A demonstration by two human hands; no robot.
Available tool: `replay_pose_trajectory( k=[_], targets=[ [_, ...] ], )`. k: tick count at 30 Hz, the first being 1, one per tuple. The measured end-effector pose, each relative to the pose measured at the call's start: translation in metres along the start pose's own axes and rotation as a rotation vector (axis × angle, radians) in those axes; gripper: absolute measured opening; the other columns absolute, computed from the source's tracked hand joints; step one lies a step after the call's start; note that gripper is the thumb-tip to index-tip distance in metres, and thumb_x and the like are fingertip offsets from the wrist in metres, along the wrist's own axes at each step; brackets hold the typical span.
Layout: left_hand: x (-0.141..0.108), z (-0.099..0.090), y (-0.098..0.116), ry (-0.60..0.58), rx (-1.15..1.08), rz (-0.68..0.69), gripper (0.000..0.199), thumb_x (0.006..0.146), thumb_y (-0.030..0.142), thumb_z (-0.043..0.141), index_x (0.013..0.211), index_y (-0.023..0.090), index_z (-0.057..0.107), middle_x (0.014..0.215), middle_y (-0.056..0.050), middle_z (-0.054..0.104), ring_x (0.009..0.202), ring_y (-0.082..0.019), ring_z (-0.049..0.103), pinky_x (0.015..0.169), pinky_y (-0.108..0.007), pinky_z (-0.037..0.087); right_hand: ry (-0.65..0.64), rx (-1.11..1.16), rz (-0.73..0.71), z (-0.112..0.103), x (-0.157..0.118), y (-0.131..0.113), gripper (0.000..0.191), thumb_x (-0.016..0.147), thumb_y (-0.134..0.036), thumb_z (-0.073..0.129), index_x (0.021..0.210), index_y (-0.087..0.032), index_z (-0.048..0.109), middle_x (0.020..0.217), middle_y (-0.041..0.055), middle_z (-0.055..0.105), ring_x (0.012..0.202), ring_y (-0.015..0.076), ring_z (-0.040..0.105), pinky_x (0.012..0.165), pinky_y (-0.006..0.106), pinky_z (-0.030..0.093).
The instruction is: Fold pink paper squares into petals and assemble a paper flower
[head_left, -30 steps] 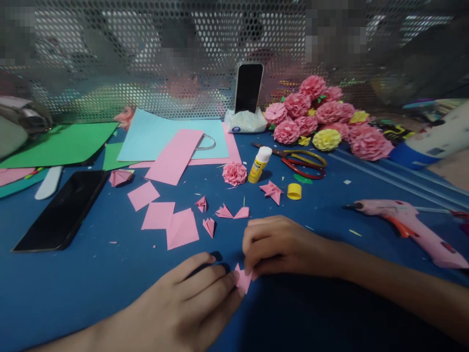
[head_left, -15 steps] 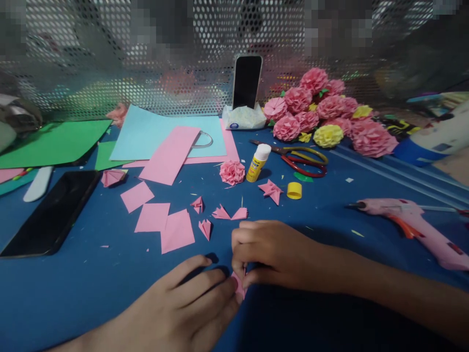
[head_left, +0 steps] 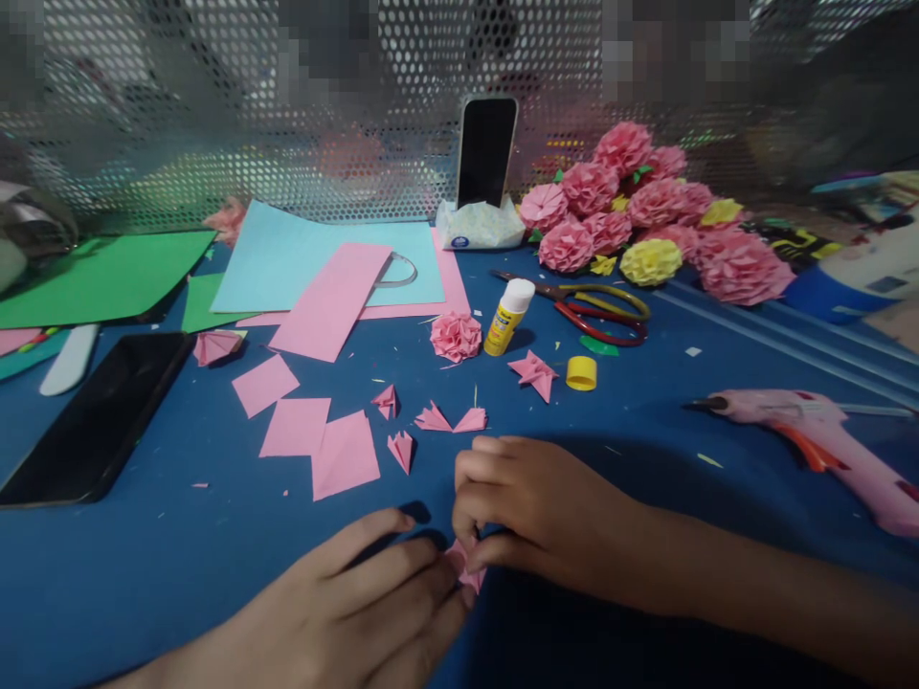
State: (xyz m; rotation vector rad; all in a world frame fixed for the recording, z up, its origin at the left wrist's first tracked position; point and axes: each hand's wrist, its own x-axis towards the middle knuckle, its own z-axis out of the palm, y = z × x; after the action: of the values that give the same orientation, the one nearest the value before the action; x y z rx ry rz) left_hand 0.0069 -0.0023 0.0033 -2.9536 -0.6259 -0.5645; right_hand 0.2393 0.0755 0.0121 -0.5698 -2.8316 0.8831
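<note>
A small piece of folded pink paper (head_left: 474, 579) sits low in the middle of the view, partly hidden by fingers. My right hand (head_left: 535, 512) pinches its upper edge between thumb and curled fingers. From the left, my left hand (head_left: 380, 593) steadies the same piece with its fingertips; the index finger is stretched out apart. Just beyond the hands lie several small folded pink petals, one of them a pleated petal (head_left: 400, 452). Pink paper squares (head_left: 346, 455) overlap to the left. Behind are a pink paper flower (head_left: 456, 337) and a folded pink star (head_left: 534, 375).
An uncapped glue stick (head_left: 508, 318) stands near its yellow cap (head_left: 581, 373) and scissors (head_left: 610, 311). A pink glue gun (head_left: 796, 421) lies right, a dark phone (head_left: 100, 421) left. Finished paper flowers (head_left: 653, 206) are heaped at the back right, by a propped phone (head_left: 486, 153).
The fingers have shifted slightly on the folded pink paper, and more of its lower tip shows. The camera view has moved a little; the other things lie as before.
</note>
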Motion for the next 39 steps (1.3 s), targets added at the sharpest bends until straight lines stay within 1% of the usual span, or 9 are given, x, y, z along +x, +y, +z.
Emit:
replay_pose_trajectory(
  k=[4, 7, 10, 13, 20, 25, 31, 35, 39],
  targets=[
    [0.001, 0.003, 0.004, 0.018, 0.060, -0.034, 0.033, 0.106, 0.017, 0.039, 0.127, 0.021, 0.065, 0.114, 0.001, 0.071, 0.108, -0.016, 0.063, 0.118, -0.038, 0.026, 0.049, -0.005, -0.010, 0.004, -0.002, 0.000, 0.026, 0.097, -0.039, 0.058, 0.086, -0.018, 0.065, 0.086, 0.0013, 0.060, 0.079, 0.0179, 0.050, 0.073, 0.030, 0.036],
    [0.001, 0.006, 0.007, 0.030, 0.093, -0.036, 0.035, 0.107, 0.016, 0.037, 0.126, 0.021, 0.065, 0.111, 0.001, 0.072, 0.105, -0.015, 0.064, 0.117, -0.036, 0.028, 0.059, 0.013, -0.011, 0.006, -0.004, 0.001, 0.035, 0.101, -0.045, 0.049, 0.086, -0.018, 0.064, 0.087, 0.0025, 0.061, 0.080, 0.0184, 0.050, 0.074, 0.031, 0.035],
    [0.003, 0.006, 0.007, 0.039, 0.094, -0.045, 0.038, 0.108, 0.015, 0.032, 0.125, 0.020, 0.066, 0.111, 0.001, 0.072, 0.102, -0.015, 0.064, 0.118, -0.036, 0.026, 0.065, 0.056, -0.021, 0.007, -0.005, 0.005, 0.046, 0.102, -0.053, 0.037, 0.088, -0.019, 0.064, 0.088, 0.0034, 0.060, 0.081, 0.0188, 0.049, 0.074, 0.032, 0.035],
    [0.004, 0.006, 0.008, 0.036, 0.085, -0.047, 0.039, 0.107, 0.014, 0.031, 0.124, 0.019, 0.066, 0.110, 0.002, 0.072, 0.102, -0.015, 0.064, 0.120, -0.037, 0.022, 0.068, 0.087, -0.041, 0.008, -0.006, 0.008, 0.051, 0.103, -0.056, 0.032, 0.089, -0.019, 0.064, 0.089, 0.0035, 0.060, 0.083, 0.0186, 0.050, 0.074, 0.032, 0.035],
    [0.003, 0.009, 0.009, 0.058, 0.065, -0.077, 0.037, 0.107, 0.016, 0.034, 0.122, 0.020, 0.067, 0.109, 0.002, 0.072, 0.102, -0.013, 0.064, 0.122, -0.036, 0.019, 0.095, 0.140, -0.031, 0.009, -0.006, 0.010, 0.042, 0.100, -0.054, 0.043, 0.089, -0.020, 0.064, 0.088, 0.0012, 0.060, 0.083, 0.0171, 0.051, 0.074, 0.029, 0.034],
    [0.004, 0.009, 0.007, 0.060, 0.045, -0.083, 0.036, 0.107, 0.016, 0.035, 0.121, 0.019, 0.068, 0.109, 0.002, 0.072, 0.103, -0.015, 0.062, 0.124, -0.039, 0.015, 0.140, 0.153, -0.016, 0.009, -0.006, 0.009, 0.031, 0.098, -0.046, 0.057, 0.085, -0.020, 0.065, 0.083, -0.0008, 0.058, 0.079, 0.0149, 0.050, 0.071, 0.027, 0.033],
    [0.001, 0.011, 0.004, 0.045, 0.036, -0.081, 0.033, 0.106, 0.017, 0.040, 0.124, 0.020, 0.067, 0.110, 0.003, 0.072, 0.106, -0.015, 0.061, 0.124, -0.040, 0.014, 0.054, 0.227, -0.062, -0.001, -0.005, 0.017, 0.015, 0.093, -0.034, 0.067, 0.086, -0.021, 0.070, 0.083, -0.0025, 0.058, 0.081, 0.0126, 0.054, 0.072, 0.024, 0.035],
    [-0.002, 0.009, 0.003, 0.033, 0.020, -0.040, 0.034, 0.106, 0.016, 0.038, 0.129, 0.016, 0.063, 0.114, 0.001, 0.071, 0.109, -0.017, 0.060, 0.123, -0.040, 0.015, 0.053, 0.238, -0.047, -0.003, -0.004, 0.018, 0.015, 0.093, -0.033, 0.067, 0.086, -0.020, 0.070, 0.083, -0.0019, 0.059, 0.082, 0.0132, 0.055, 0.073, 0.024, 0.035],
    [-0.002, 0.007, 0.002, 0.026, 0.002, -0.045, 0.035, 0.106, 0.015, 0.038, 0.130, 0.016, 0.062, 0.117, 0.001, 0.070, 0.111, -0.017, 0.060, 0.123, -0.039, 0.017, 0.082, 0.229, -0.045, 0.000, -0.005, 0.015, 0.022, 0.095, -0.038, 0.063, 0.086, -0.019, 0.069, 0.083, -0.0015, 0.058, 0.080, 0.0135, 0.054, 0.071, 0.025, 0.034]
  ],
)
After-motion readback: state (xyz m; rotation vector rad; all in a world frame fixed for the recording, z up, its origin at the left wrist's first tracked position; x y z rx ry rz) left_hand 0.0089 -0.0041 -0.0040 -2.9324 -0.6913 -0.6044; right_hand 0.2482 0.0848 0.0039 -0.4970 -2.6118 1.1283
